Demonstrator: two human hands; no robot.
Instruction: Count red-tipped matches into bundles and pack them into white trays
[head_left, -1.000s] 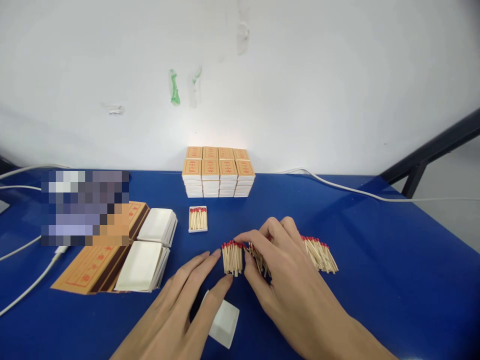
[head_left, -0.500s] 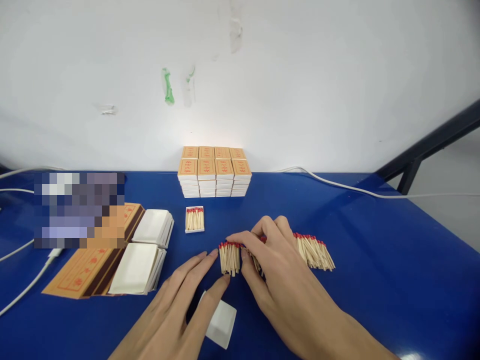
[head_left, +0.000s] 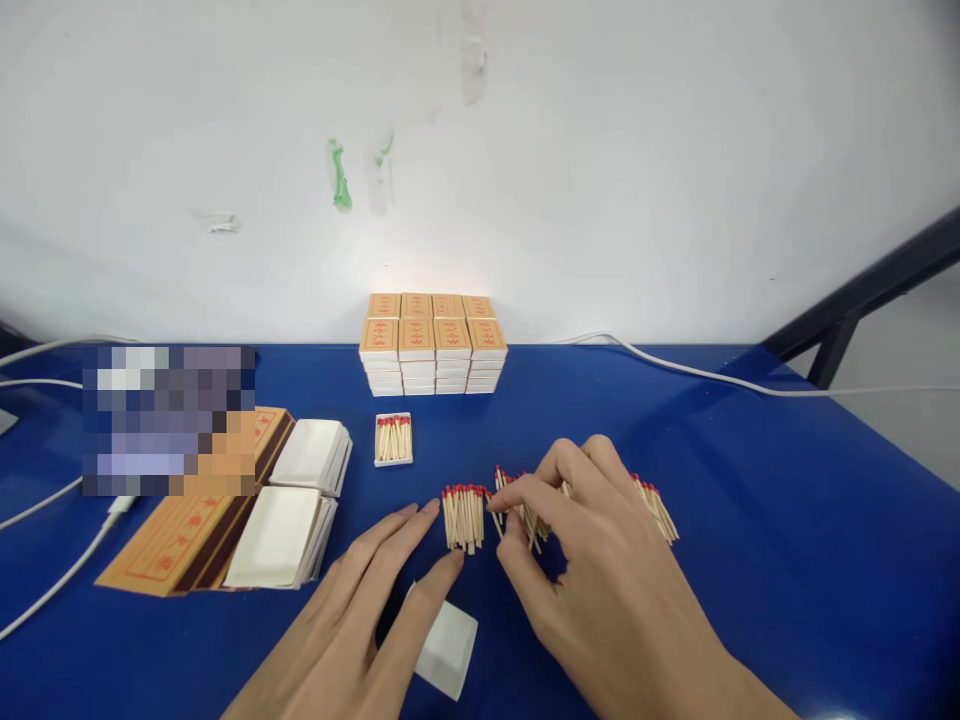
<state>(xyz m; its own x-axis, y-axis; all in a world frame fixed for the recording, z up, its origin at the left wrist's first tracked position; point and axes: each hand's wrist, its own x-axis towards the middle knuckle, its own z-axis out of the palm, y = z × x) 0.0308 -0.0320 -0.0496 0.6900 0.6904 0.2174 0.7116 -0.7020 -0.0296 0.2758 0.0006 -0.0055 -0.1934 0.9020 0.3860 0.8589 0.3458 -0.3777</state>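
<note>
1. We see that the right hand (head_left: pixel 604 550) has just shifted a little to the right, away from the bunch of matches (head_left: pixel 464 520), so that more of the loose matches (head_left: pixel 534 527) show between the bunch and its knuckles.
2. We judge that, for the sorting in hand, this leaves the bunch standing nearly on its own, with attention on the loose matches beside it; a slanting match bridges part of the gap.
3. The left hand (head_left: pixel 349 620) keeps its place. We find its thumb and index finger spread well apart, framing the bunch: the index tip is just beside the upper left edge, the thumb tip at the lower end. These fingers grip nothing that we can see.
4. On the right, we see index finger and thumb curved toward each other with a small gap between their tips, right at the loose matches; the other fingers arch over more of them. We cannot tell whether a match is pinched.
5. We place the bunch and the loose matches on the blue tabletop (head_left: pixel 780 570), heads pointing away from the person. A white matchbox tray (head_left: pixel 452 640) lies partly under the left thumb, and a match-filled tray (head_left: pixel 394 463) sits beyond the bunch.
</note>
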